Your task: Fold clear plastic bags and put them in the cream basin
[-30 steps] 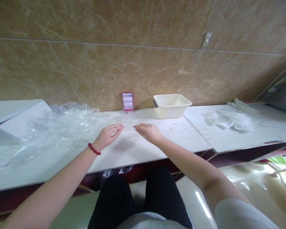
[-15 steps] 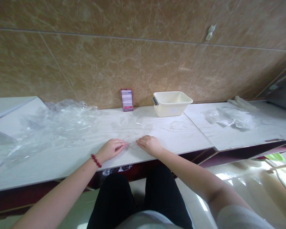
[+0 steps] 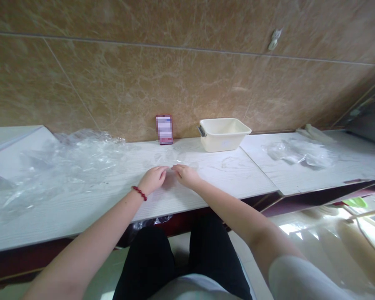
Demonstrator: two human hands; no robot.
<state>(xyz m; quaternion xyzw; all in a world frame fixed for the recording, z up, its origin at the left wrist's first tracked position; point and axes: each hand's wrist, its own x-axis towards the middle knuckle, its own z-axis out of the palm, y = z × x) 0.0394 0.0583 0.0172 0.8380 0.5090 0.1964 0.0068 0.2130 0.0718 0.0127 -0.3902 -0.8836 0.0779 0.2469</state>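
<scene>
A clear plastic bag (image 3: 171, 157) lies flat on the white counter in front of me, its outline hard to see against the pale wood grain. My left hand (image 3: 153, 179), below a red bead bracelet (image 3: 139, 193), is closed with thumb and fingers pressed together at the bag's near part. Close beside it, my right hand (image 3: 187, 176) is closed in the same way, fingertips almost meeting the left ones. The plastic between the fingertips is thin and barely visible.
Crumpled clear plastic bags (image 3: 81, 158) spread over the left of the counter; another pile of bags (image 3: 303, 153) lies on the right. A cream plastic basin (image 3: 223, 143) and a phone (image 3: 164, 130) stand by the marbled wall. The counter's front edge (image 3: 187, 211) runs above my knees.
Both hands have slid forward over the counter, away from my body, and come closer together. The near part of the bag has gone forward with them. The view has shifted slightly.
</scene>
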